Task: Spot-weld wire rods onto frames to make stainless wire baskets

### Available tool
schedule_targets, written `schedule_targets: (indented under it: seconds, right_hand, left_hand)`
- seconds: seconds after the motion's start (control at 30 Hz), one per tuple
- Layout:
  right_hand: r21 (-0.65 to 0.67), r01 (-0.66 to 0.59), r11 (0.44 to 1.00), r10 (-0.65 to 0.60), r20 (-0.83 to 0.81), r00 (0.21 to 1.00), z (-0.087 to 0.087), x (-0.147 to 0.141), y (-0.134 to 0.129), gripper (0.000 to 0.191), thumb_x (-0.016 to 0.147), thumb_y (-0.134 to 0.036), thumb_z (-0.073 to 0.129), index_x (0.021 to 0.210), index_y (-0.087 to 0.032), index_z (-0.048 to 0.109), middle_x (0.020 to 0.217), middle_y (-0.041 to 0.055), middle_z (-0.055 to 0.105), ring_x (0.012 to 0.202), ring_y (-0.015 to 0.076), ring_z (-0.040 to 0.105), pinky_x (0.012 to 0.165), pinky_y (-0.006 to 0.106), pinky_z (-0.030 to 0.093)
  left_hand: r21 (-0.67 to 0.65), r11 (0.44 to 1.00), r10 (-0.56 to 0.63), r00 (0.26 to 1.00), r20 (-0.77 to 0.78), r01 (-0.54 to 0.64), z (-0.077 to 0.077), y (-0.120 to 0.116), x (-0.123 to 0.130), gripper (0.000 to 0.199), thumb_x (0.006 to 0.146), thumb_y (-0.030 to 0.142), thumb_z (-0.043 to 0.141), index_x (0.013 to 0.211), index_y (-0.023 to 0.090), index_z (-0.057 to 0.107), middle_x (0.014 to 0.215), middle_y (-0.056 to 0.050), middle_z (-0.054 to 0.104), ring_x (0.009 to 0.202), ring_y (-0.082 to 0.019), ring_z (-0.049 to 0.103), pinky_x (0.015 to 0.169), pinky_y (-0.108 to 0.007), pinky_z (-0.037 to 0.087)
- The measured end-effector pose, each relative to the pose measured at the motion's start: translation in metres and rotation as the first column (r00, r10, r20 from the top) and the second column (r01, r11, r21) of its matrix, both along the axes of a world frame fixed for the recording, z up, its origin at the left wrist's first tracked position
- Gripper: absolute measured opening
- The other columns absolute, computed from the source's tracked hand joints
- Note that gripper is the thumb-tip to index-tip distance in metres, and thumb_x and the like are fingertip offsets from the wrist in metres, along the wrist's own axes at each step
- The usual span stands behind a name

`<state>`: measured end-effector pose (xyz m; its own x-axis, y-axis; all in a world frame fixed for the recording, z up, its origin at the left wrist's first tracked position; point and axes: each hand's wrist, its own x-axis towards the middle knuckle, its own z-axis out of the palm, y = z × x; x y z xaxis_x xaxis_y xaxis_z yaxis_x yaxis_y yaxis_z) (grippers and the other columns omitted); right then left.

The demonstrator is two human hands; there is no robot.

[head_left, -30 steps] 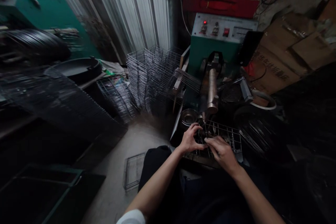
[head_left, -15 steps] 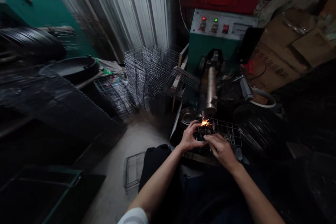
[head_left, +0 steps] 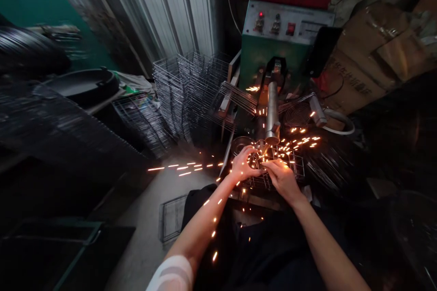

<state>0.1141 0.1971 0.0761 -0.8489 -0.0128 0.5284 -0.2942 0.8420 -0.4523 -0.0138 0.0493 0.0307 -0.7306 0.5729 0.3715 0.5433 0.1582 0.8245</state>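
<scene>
My left hand (head_left: 244, 163) curves its thumb and fingers round the left part of a wire basket (head_left: 299, 164), just under the machine's metal arm. My right hand (head_left: 282, 176) is closed in a pinch at the basket's middle, close to my left thumb; what lies between its fingertips is too small to make out. Above both hands the thick steel cylinder (head_left: 272, 116) of a green spot welder (head_left: 273, 50) points down. Bright sparks fly from the contact point over the hands and my left forearm.
Stacked wire baskets (head_left: 186, 95) stand left of the machine. A wire frame (head_left: 171, 219) lies on the floor by my leg. At right are a cardboard box (head_left: 355, 72) and a bundle of wire pieces (head_left: 329, 170). A dark round pan (head_left: 82, 85) sits at left.
A small burst of sparks has become a wide spray to both sides. The green light on the panel has gone out. My right fingers have drawn together into a pinch.
</scene>
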Motion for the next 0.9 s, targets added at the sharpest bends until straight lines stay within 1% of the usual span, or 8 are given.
schedule_targets:
  seconds: [0.1, 0.17, 0.3, 0.4, 0.6, 0.73, 0.9]
  right_hand:
    - [-0.028, 0.052, 0.998, -0.051, 0.008, 0.999, 0.0, 0.002, -0.002, 0.018, 0.1, -0.021, 0.051, 0.111, -0.022, 0.065, 0.101, 0.0084, 0.068, 0.092, 0.0225, 0.065, 0.082, 0.037, 0.055]
    - [-0.034, 0.094, 0.995, -0.095, -0.011, 0.995, -0.001, 0.0, -0.003, 0.015, 0.1, -0.023, 0.052, 0.109, -0.022, 0.064, 0.102, 0.0087, 0.067, 0.094, 0.0227, 0.065, 0.083, 0.037, 0.054]
    - [-0.019, 0.168, 0.986, -0.169, -0.085, 0.982, -0.003, -0.011, -0.001, 0.01, 0.098, -0.028, 0.055, 0.099, -0.022, 0.063, 0.097, 0.009, 0.066, 0.093, 0.0248, 0.063, 0.085, 0.041, 0.053]
    - [0.008, 0.219, 0.976, -0.218, -0.066, 0.974, -0.001, -0.017, 0.006, 0.011, 0.097, -0.032, 0.058, 0.093, -0.022, 0.063, 0.092, 0.0083, 0.063, 0.09, 0.0255, 0.061, 0.084, 0.041, 0.051]
    - [0.0, 0.197, 0.98, -0.197, -0.038, 0.98, 0.0, -0.019, 0.025, 0.014, 0.098, -0.031, 0.058, 0.088, -0.021, 0.062, 0.088, 0.006, 0.061, 0.086, 0.023, 0.059, 0.079, 0.036, 0.048]
    - [-0.009, 0.21, 0.978, -0.21, -0.024, 0.977, -0.002, -0.021, 0.028, 0.016, 0.097, -0.032, 0.059, 0.086, -0.021, 0.063, 0.085, 0.0048, 0.062, 0.084, 0.0226, 0.059, 0.078, 0.035, 0.047]
    - [-0.006, 0.195, 0.981, -0.195, -0.026, 0.981, -0.002, -0.024, 0.027, 0.017, 0.098, -0.031, 0.057, 0.085, -0.022, 0.064, 0.084, 0.0054, 0.065, 0.084, 0.0229, 0.06, 0.078, 0.036, 0.048]
  left_hand:
    - [-0.034, 0.999, 0.04, 0.999, -0.017, -0.041, 0.003, -0.004, 0.003, 0.068, 0.055, 0.042, 0.088, 0.116, 0.026, 0.062, 0.133, -0.005, 0.059, 0.116, -0.027, 0.063, 0.099, -0.039, 0.053]
    - [-0.02, 0.999, 0.044, 0.999, -0.023, -0.045, 0.003, -0.004, 0.001, 0.068, 0.055, 0.041, 0.089, 0.116, 0.027, 0.063, 0.131, -0.004, 0.06, 0.115, -0.027, 0.064, 0.098, -0.039, 0.053]
    - [0.046, 0.999, -0.028, 1.0, -0.002, 0.028, -0.001, 0.001, -0.014, 0.067, 0.053, 0.037, 0.091, 0.113, 0.026, 0.064, 0.123, -0.005, 0.064, 0.116, -0.027, 0.063, 0.1, -0.038, 0.051]
    - [0.07, 0.997, -0.025, 1.0, 0.013, 0.024, -0.004, 0.006, -0.025, 0.068, 0.052, 0.039, 0.091, 0.112, 0.025, 0.064, 0.123, -0.005, 0.064, 0.117, -0.027, 0.062, 0.102, -0.039, 0.049]
    - [0.085, 0.996, -0.021, 1.0, 0.012, 0.02, -0.007, 0.011, -0.035, 0.073, 0.051, 0.048, 0.092, 0.113, 0.024, 0.062, 0.124, -0.006, 0.063, 0.119, -0.027, 0.061, 0.104, -0.039, 0.048]
    - [0.067, 0.998, -0.015, 1.0, 0.005, 0.014, -0.007, 0.013, -0.038, 0.073, 0.05, 0.047, 0.092, 0.113, 0.023, 0.063, 0.123, -0.006, 0.064, 0.117, -0.027, 0.062, 0.103, -0.04, 0.049]
    - [0.085, 0.995, -0.054, 0.998, -0.025, 0.056, -0.001, 0.015, -0.045, 0.07, 0.052, 0.043, 0.091, 0.112, 0.024, 0.063, 0.122, -0.006, 0.064, 0.118, -0.028, 0.061, 0.106, -0.041, 0.047]
